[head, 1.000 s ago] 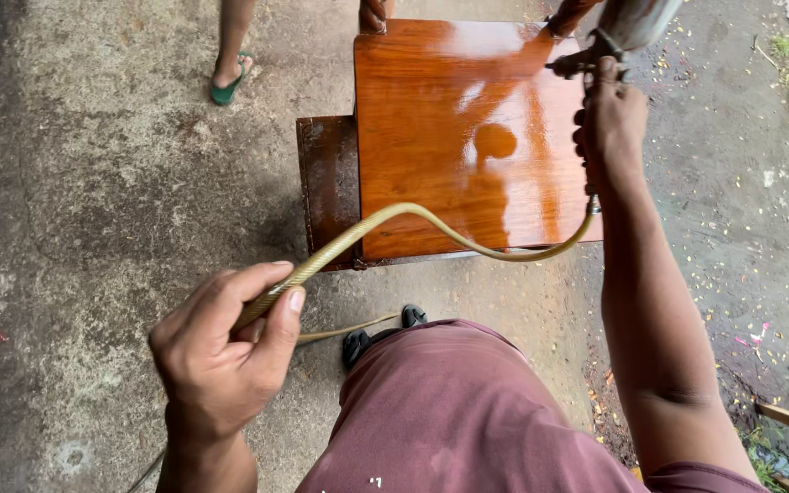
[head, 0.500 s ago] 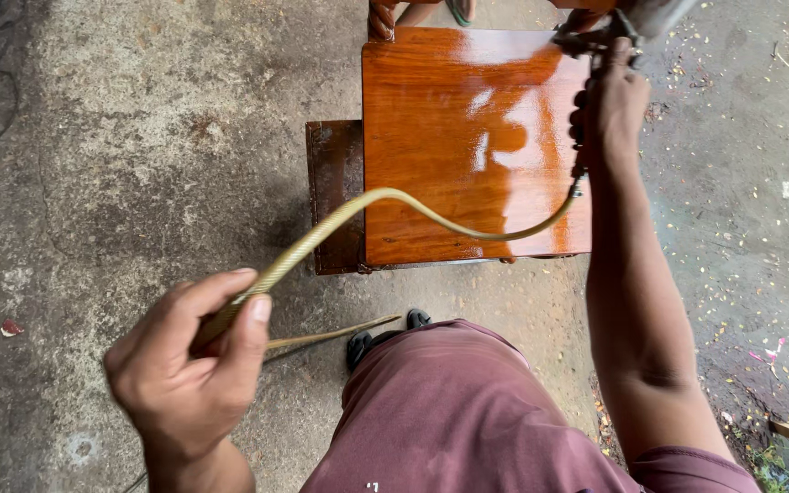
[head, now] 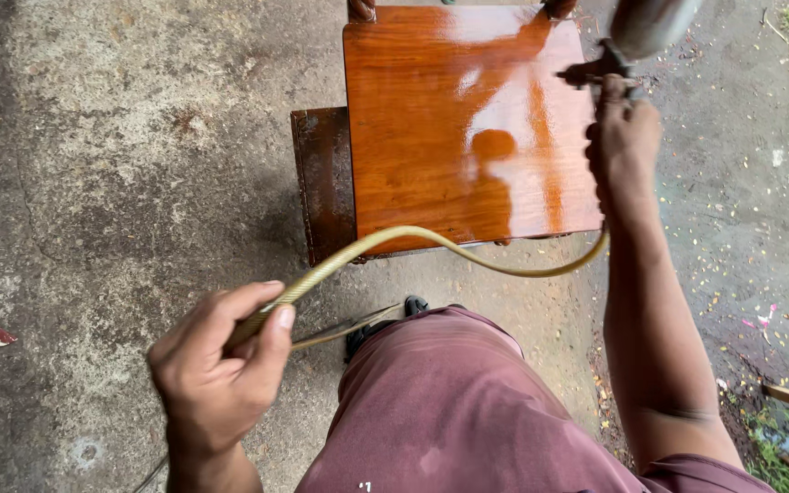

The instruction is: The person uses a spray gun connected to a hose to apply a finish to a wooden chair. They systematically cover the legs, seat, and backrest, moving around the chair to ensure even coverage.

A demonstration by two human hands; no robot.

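A glossy orange-brown wooden panel (head: 468, 128) is lying flat over the concrete ground (head: 120, 164), beyond both hands. The right arm is stretching forward and fully extended, with the right hand (head: 623, 146) wrapping its fingers tightly around the grip of a spray gun (head: 636, 41) just past the panel's right edge. A yellowish hose (head: 468, 251) is curving from below those fingers across to the left hand (head: 216, 370), which is pinching it between curled fingers and thumb, held low and near the body.

Hose (head: 431, 239) across panel (head: 468, 119), over ground (head: 120, 183)
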